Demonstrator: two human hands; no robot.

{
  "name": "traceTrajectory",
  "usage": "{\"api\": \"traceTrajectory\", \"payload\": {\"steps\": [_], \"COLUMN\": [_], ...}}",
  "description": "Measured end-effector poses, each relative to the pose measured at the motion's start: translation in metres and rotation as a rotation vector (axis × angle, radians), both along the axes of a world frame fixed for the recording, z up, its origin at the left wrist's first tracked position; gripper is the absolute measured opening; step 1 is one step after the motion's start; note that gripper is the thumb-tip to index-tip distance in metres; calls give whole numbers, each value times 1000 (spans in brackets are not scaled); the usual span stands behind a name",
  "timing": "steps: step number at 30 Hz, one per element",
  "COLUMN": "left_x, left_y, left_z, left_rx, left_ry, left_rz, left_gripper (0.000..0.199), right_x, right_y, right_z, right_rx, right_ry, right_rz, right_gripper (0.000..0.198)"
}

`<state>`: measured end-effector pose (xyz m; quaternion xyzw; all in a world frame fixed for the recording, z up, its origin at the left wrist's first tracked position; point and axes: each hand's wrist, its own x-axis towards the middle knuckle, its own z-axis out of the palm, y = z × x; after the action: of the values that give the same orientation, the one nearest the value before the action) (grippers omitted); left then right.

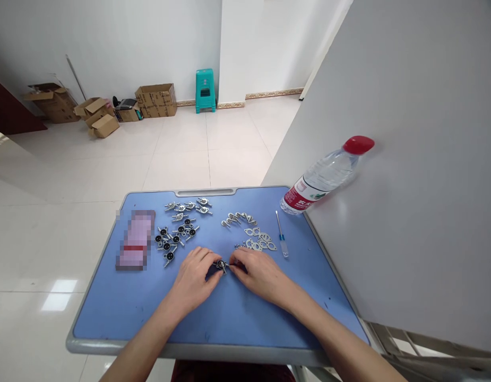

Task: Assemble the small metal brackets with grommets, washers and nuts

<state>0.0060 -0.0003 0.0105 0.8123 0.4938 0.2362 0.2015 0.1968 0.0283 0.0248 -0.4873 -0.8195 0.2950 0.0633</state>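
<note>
Near the middle of the table, a small metal fitting with a dark round centre (221,265) sits between my hands. My left hand (197,273) pinches its left side between thumb and fingers. From the other side, my right hand (258,269) grips the fitting's right end with closed fingertips. Similar fittings with black round centres (175,240) lie left of my hands, and several silver metal fittings (180,208) lie behind those. Beyond my right hand are flat oval metal plates with holes (263,240), a curved row of small metal pieces (238,217) and tiny screws (240,245), partly hidden.
A screwdriver (282,239) with a clear and blue handle lies on the blue table (245,313). A red-capped water bottle (325,178) stands at the back right, beside a grey panel (420,185). A blurred pink item (137,236) lies left. Boxes (156,101) and a stool (205,87) stand behind.
</note>
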Motion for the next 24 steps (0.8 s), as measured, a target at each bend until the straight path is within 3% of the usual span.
{"api": "traceTrajectory", "payload": {"steps": [14, 17, 21, 24], "left_x": [-6, -7, -7, -6], "left_y": [3, 4, 4, 4], "left_z": [-3, -4, -6, -6], "left_rx": [-38, -37, -27, -34], "left_ry": [22, 10, 8, 6], "left_rz": [-91, -96, -93, -89], "left_gripper": [18, 18, 17, 17], "right_x": [4, 20, 48, 58], "right_y": [-3, 6, 22, 28], "right_z": [9, 11, 9, 6], "right_rx": [-67, -19, 113, 126], "right_ry": [46, 105, 67, 38], "right_rz": [12, -91, -350, -397], "right_gripper": [10, 11, 14, 14]}}
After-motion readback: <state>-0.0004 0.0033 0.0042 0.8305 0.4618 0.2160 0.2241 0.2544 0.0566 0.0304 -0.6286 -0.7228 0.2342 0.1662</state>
